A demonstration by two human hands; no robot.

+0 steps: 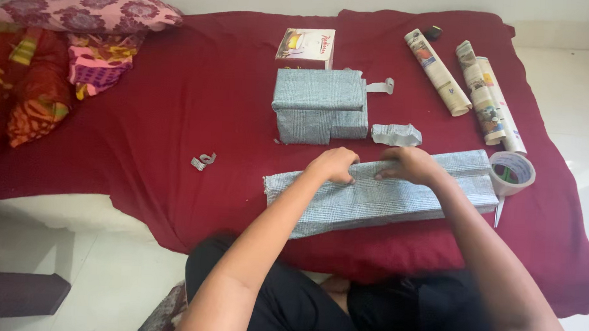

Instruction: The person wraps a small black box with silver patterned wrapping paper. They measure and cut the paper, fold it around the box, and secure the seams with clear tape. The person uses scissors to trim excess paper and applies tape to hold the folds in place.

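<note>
A long box wrapped in silver-grey paper (379, 199) lies across the red cloth in front of me. My left hand (334, 164) rests curled on its top edge near the middle, pressing the paper fold. My right hand (410, 164) presses the same top edge just to the right, fingers bent down on the paper. A second wrapped silver-grey box (320, 106) sits farther back, beyond my hands.
A roll of clear tape (512, 172) sits at the long box's right end. Rolled newspapers (437, 71) (489, 94) lie at the back right. Paper scraps (396, 134) (203, 160), a small printed carton (306, 47), and floral pillows (83, 7) are around the red cloth (198, 102).
</note>
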